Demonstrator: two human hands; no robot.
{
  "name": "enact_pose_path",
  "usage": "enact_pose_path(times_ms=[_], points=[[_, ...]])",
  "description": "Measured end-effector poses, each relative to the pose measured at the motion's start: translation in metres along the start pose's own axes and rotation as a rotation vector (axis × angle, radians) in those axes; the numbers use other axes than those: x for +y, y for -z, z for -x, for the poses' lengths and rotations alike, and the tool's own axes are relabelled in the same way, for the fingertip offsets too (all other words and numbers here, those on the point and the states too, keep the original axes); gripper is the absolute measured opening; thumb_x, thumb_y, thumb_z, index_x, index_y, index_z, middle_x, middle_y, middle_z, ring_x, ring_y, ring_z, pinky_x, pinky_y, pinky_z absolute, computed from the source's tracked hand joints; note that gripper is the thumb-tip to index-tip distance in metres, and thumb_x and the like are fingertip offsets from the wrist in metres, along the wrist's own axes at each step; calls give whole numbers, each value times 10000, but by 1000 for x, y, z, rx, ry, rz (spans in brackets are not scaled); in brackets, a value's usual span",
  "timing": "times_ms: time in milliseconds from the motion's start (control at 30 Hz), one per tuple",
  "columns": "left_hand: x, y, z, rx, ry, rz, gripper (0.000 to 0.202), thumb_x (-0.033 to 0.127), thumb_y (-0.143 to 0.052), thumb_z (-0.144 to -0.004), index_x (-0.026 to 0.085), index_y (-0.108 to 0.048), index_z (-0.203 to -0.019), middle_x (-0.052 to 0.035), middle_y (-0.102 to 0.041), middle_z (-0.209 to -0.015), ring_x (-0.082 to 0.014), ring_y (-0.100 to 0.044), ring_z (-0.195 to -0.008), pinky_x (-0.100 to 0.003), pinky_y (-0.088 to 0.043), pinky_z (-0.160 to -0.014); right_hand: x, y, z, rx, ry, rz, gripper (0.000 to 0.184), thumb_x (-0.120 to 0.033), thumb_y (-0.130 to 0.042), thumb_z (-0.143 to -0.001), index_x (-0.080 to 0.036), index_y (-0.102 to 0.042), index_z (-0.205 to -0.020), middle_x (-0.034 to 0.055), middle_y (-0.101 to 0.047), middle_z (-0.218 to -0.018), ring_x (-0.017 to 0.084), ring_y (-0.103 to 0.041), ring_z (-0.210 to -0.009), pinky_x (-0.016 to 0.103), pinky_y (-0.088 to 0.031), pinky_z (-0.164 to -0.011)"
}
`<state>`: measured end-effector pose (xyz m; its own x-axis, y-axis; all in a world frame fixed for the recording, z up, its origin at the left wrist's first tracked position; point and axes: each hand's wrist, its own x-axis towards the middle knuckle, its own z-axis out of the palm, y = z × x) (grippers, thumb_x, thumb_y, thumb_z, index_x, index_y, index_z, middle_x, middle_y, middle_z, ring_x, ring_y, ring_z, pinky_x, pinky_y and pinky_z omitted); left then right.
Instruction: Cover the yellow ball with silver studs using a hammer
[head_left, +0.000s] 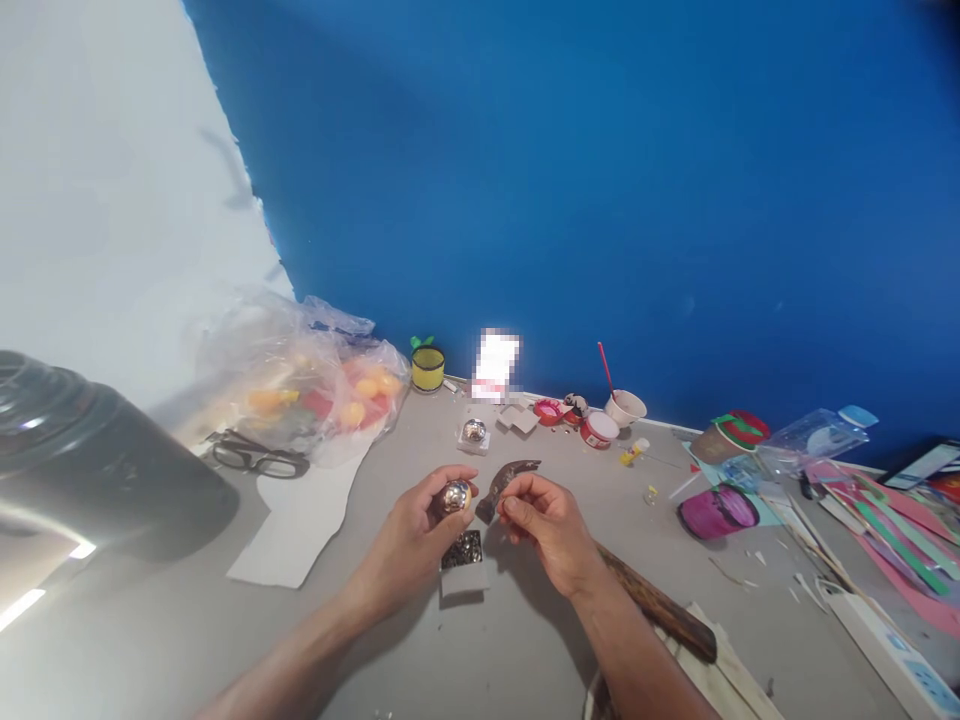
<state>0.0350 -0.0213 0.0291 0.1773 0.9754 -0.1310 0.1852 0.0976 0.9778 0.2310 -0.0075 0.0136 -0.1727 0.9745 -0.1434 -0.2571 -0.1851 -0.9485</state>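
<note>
Left hand (416,525) fingers clamped on shiny ball (455,496); right hand (551,525) fingers pinched together above hammer (656,607).

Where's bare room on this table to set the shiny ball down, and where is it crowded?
Bare table lies front left, between the white paper sheet and the left hand holding the shiny ball. A smaller patch sits between the hammer and the pink cup. Crowded: paper strips on the right, small pots at the table's back edge.

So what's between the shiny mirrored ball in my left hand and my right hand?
The dark brown metal hammer head, seen in the head view.
</note>
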Motion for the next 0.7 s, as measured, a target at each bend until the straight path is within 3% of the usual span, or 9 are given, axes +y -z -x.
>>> enact_pose_path(times_ms=[233,433,533,700], points=[[-6,1,1,-1,4,-12,440,337,-607,-861,220,-628,-1285,-59,-719,-1121,-181,-642,-841,-298,-494,-765,2,1,-1,-12,-13,-20,374,-436,-917,-613,-164,-695,-741,34,-695,-677,117,-568,-601,200,-425,-492],[0,2,5,23,40,-7,497,305,-631,-826,222,-592,-1314,-59,-728,-1118,-186,-650,-852,-304,-501,-769,4,2,-2,-16,-10,-15,369,-439,-917,-618,-166,-697,-736,31,-692,-667,111,-554,-587,204,-425,-493],[3,2,6,38,58,26,469,295,-658,-788,204,-615,-1246,-64,-732,-1113,-191,-660,-864,-306,-508,-783,4,2,-2,-16,-14,-16,377,-443,-918,-615,-166,-696,-743,32,-694,-671,113,-558,-590,205,-424,-492],[4,0,4,98,62,-45,393,301,-659,-766,199,-664,-1146,-18,-719,-907,-164,-610,-709,-294,-482,-694,3,1,-2,-14,-23,-23,394,-447,-927,-595,-165,-690,-734,32,-691,-668,116,-563,-598,203,-420,-490]])
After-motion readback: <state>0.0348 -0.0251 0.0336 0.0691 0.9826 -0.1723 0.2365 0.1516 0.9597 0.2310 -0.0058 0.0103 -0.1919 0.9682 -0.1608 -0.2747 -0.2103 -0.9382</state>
